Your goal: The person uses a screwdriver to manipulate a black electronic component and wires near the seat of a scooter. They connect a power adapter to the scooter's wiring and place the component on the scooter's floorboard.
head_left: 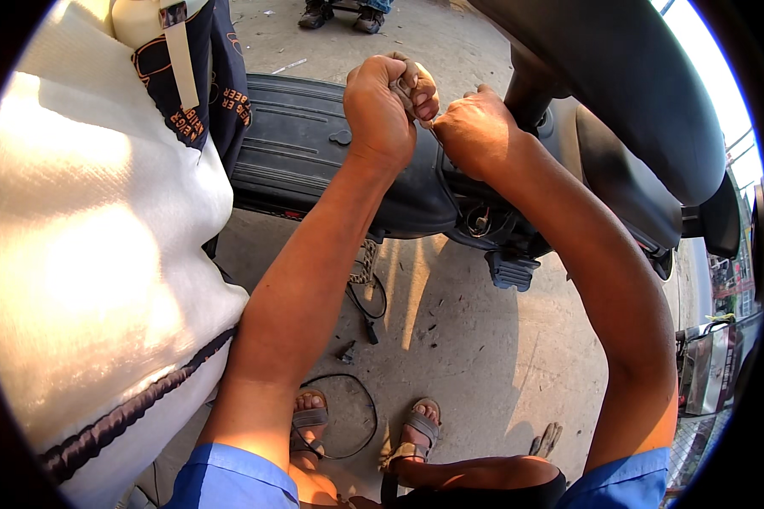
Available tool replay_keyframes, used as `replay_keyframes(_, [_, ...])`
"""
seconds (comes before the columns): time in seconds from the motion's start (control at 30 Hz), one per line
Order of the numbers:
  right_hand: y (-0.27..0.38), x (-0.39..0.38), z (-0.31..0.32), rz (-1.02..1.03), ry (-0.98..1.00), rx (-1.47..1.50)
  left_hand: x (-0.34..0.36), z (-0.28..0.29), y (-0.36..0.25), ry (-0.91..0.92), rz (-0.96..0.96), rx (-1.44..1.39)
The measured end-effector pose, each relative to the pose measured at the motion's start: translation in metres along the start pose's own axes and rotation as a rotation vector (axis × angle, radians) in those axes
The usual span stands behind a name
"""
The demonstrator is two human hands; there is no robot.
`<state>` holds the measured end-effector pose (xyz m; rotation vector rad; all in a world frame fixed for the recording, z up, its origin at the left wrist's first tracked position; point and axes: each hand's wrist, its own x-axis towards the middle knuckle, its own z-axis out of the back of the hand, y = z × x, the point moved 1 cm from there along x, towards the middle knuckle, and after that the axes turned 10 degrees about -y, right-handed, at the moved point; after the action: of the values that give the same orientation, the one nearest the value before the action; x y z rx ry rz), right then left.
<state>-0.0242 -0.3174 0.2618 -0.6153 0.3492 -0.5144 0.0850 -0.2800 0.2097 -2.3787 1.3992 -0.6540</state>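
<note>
My left hand (384,110) is closed over the ribbed black footboard (284,140) of a scooter, its fingers curled round something small and greyish that I cannot make out. Close beside it, my right hand (481,136) is closed too, next to the seat end of the footboard. A thin bit shows in the narrow gap between the two hands; whether both hold it I cannot tell. The right fingertips are mostly hidden. Below the right hand, loose wires (481,222) show in an opening in the scooter's body, above a black foot peg (512,270).
A white padded cover (102,254) fills the left side. The black seat (628,170) and a dark rounded backrest (620,76) rise at right. A black cable (373,407) and a dark glove-like piece (547,439) lie on the concrete. Another person's shoes (339,15) stand at the back.
</note>
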Motion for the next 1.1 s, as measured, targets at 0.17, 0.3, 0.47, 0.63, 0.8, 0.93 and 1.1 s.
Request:
replay_keyframes(0.17, [-0.0006, -0.0005, -0.0014, 0.000, -0.019, 0.006, 0.0017, 0.0025, -0.0004, 0.030, 0.003, 0.010])
replay_keyframes(0.3, [0.0005, 0.0003, 0.0012, 0.007, 0.004, -0.036, 0.0003, 0.0016, -0.0025, 0.022, 0.008, 0.009])
replay_keyframes(0.47, [0.0008, 0.0007, 0.0016, 0.008, 0.030, -0.057, -0.0025, -0.0009, 0.0006, -0.004, -0.017, 0.005])
replay_keyframes(0.63, [-0.0002, -0.0005, 0.0001, -0.008, 0.023, -0.006, -0.0009, 0.0013, 0.0013, 0.035, 0.000, 0.011])
replay_keyframes(0.8, [0.0004, 0.0003, 0.0014, -0.012, 0.003, 0.019, -0.0010, 0.0011, -0.0023, 0.024, 0.001, 0.020])
replay_keyframes(0.93, [-0.0002, -0.0003, 0.0012, -0.010, 0.015, 0.018, -0.0007, 0.0009, -0.0015, 0.035, 0.003, 0.021])
replay_keyframes(1.1, [0.0000, 0.0006, 0.0012, -0.006, 0.019, 0.007, 0.0001, 0.0026, -0.0015, 0.043, 0.011, 0.022])
